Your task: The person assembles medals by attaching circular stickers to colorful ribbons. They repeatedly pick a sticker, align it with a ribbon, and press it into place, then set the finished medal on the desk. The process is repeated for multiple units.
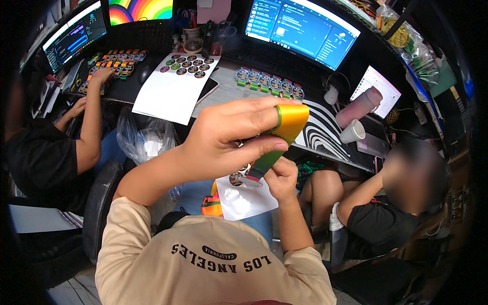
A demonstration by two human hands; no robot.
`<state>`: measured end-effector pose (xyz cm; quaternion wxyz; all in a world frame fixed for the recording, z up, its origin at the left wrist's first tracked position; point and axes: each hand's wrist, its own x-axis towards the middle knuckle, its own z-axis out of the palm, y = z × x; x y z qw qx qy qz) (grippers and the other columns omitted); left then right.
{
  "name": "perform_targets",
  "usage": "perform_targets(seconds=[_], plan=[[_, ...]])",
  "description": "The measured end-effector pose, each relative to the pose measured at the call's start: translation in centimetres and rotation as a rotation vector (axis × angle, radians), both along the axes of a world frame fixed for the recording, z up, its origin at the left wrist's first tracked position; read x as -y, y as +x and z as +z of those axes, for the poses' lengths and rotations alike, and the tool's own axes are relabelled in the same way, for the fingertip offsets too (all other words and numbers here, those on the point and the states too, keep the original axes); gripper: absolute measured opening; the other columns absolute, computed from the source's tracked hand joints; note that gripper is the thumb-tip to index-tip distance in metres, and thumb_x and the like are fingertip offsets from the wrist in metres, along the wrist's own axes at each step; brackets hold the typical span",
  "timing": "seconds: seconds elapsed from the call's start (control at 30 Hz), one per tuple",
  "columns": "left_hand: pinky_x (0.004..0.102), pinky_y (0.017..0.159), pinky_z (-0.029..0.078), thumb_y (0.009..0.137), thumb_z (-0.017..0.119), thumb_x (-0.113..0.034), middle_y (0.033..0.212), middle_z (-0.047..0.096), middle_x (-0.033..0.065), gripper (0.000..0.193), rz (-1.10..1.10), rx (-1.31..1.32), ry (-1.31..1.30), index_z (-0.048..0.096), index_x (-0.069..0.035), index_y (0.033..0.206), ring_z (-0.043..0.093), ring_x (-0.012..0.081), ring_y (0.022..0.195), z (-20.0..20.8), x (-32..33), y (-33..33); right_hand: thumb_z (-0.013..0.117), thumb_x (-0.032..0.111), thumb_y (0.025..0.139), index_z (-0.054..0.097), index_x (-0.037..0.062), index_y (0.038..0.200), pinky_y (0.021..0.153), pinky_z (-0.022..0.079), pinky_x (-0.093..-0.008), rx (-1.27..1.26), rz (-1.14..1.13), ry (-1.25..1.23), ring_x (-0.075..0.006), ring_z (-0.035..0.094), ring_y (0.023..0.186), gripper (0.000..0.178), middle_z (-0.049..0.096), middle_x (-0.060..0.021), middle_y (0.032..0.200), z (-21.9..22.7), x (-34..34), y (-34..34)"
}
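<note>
My left hand (223, 127) is raised high with a yellow and green ribbon (294, 121) pinched between thumb and fingers. The band hangs down to a round medal (250, 181), seen nearly edge-on, with a silvery rim. Close beside the ribbon's lower part is my right hand (282, 178), its fingers curled; what they grip is hidden. Below the medal, a white sheet (246, 203) with a few dark round stickers rests on my lap. An orange and green ribbon bundle (212, 204) lies by the sheet's left edge.
On the desk are a sheet of round stickers (189, 94) and a row of medals (269, 84). A white cup (352, 132) and pink tumbler (359, 108) stand at right. One person (46, 137) handles medals at left; another person (381, 218) sits at right.
</note>
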<state>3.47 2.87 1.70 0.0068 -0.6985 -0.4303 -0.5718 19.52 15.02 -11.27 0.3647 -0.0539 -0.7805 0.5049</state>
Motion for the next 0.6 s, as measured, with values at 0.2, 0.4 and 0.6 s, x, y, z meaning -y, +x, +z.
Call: perform_targets(seconds=[0.2,0.4,0.6], plan=[[0.0314,0.072,0.053,0.075,0.075,0.000,0.102,0.068,0.0149,0.039,0.158,-0.115,0.141,0.065,0.001,0.113,0.068,0.0252,0.083,-0.7,-0.6,0.6,0.080,0.011,0.072,0.071,-0.0028,0.100,0.074,0.052,-0.0305,-0.121,0.105,-0.047,-0.0221,0.068,0.082,0.032,0.070,-0.0174,0.102,-1.9,1.6,0.3],[0.0299,0.056,0.051,0.077,0.071,0.000,0.085,0.067,0.0105,0.034,0.200,-0.076,0.177,0.066,-0.002,0.111,0.065,0.0236,0.065,-0.7,-0.8,1.1,0.082,0.004,0.069,0.070,-0.0033,0.097,0.075,0.053,-0.0290,-0.136,0.007,-0.017,-0.0213,0.069,0.085,0.031,0.071,-0.0180,0.102,-2.5,2.6,-0.1],[0.0306,0.054,0.050,0.078,0.071,0.000,0.086,0.067,0.0115,0.029,0.213,-0.127,0.159,0.066,-0.001,0.106,0.065,0.0240,0.063,-0.8,-0.3,0.6,0.081,0.002,0.069,0.070,-0.0044,0.097,0.078,0.053,-0.0306,-0.172,-0.005,-0.040,-0.0245,0.069,0.088,0.031,0.070,-0.0201,0.102,-2.8,2.7,-0.1]])
